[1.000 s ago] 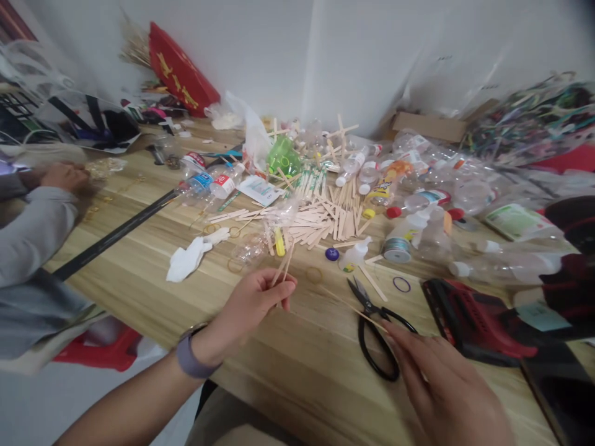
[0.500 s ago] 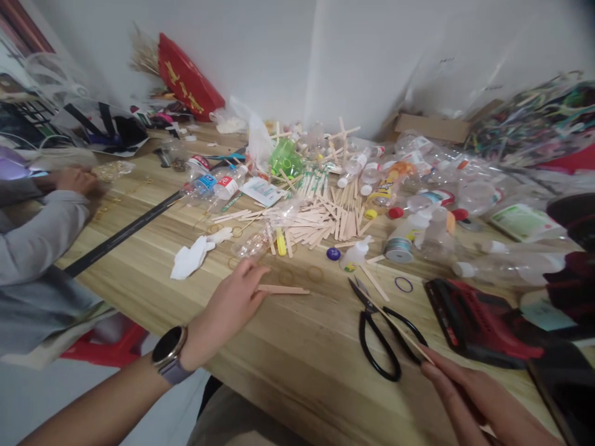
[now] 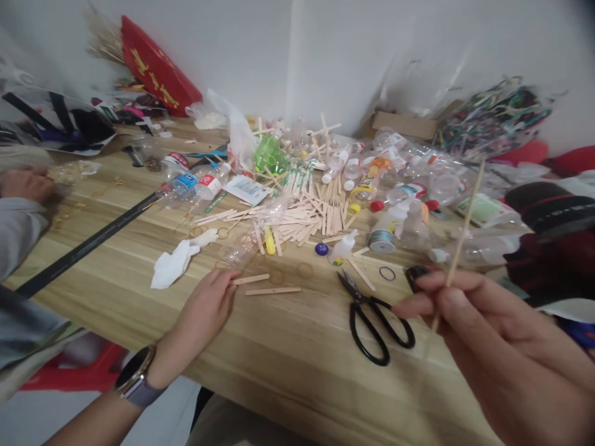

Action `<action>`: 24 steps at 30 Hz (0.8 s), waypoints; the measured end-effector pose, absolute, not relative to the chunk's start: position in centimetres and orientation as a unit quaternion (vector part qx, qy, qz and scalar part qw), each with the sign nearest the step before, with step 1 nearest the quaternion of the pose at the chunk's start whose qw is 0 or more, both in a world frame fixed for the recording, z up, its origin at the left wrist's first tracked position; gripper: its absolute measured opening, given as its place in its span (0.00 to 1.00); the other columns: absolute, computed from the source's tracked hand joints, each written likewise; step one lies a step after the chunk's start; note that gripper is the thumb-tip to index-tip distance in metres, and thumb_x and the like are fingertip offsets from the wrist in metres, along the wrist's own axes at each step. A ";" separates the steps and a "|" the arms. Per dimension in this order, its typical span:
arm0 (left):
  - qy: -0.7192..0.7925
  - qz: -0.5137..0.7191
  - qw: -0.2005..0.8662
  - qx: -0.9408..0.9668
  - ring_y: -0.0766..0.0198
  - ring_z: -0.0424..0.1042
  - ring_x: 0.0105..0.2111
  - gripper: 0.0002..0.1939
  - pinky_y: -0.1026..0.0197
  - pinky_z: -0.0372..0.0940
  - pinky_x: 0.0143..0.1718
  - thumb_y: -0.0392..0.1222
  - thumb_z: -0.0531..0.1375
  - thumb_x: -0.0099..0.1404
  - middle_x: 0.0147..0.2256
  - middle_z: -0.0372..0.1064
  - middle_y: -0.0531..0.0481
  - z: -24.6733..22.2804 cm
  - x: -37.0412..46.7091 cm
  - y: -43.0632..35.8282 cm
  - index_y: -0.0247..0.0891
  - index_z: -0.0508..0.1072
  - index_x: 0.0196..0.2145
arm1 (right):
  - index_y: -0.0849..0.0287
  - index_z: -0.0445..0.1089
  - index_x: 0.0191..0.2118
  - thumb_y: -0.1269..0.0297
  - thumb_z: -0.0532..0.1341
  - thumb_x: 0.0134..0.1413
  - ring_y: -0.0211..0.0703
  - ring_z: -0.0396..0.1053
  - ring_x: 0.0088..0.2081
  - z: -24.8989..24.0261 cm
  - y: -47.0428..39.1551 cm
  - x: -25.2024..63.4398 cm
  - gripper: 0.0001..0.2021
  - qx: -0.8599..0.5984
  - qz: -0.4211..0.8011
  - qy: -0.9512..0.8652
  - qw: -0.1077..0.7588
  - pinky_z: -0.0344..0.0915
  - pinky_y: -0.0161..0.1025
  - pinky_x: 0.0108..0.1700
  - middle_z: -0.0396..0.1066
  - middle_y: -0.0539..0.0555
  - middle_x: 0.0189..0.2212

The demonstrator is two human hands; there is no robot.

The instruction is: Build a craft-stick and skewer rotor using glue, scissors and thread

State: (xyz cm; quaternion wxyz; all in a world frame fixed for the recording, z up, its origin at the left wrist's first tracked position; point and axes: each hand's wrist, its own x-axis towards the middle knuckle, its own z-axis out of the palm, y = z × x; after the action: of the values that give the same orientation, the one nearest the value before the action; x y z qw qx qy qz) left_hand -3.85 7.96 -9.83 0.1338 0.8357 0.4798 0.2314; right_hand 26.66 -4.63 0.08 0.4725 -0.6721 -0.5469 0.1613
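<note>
My left hand (image 3: 207, 306), with a watch (image 3: 136, 371) on its wrist, is closed on one end of a flat wooden craft stick (image 3: 251, 279) low over the table. Just in front of it, a second craft stick (image 3: 273, 290) with a small dark spot lies flat. On the right, my right hand (image 3: 488, 328) pinches a thin bamboo skewer (image 3: 466, 223), tilted nearly upright. Black-handled scissors (image 3: 369, 316) rest on the wood between my hands, blades pointing away. Rubber bands (image 3: 305, 270) lie beyond the left hand.
A heap of craft sticks (image 3: 302, 217) fills the middle, with plastic bottles (image 3: 400, 192) around it. A white glue bottle (image 3: 343, 248) stands behind the scissors. Crumpled tissue (image 3: 174, 265) and a black strip (image 3: 88, 244) lie left, near another person's hand (image 3: 26, 184).
My right hand has risen with the skewer, turning it from low and slanted to nearly upright. My left hand has drawn back slightly left; two separate craft sticks now show. The view has shifted right.
</note>
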 end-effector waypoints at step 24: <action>0.344 0.164 0.117 0.917 0.57 0.79 0.38 0.17 0.58 0.73 0.40 0.35 0.47 0.68 0.40 0.79 0.47 -7.5 -3.4 3.9 0.41 0.74 0.44 | 0.63 0.74 0.39 0.68 0.53 0.62 0.53 0.71 0.44 -5.4 -0.9 27.3 0.11 -0.762 0.077 -0.609 0.206 0.64 0.46 0.46 0.76 0.63 0.39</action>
State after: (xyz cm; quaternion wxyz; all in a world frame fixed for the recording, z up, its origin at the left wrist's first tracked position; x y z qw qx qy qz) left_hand -3.42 3.86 -7.45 0.1165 0.9173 0.3436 0.1639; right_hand 27.34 -0.89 -5.36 0.2057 -0.7622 -0.6089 0.0773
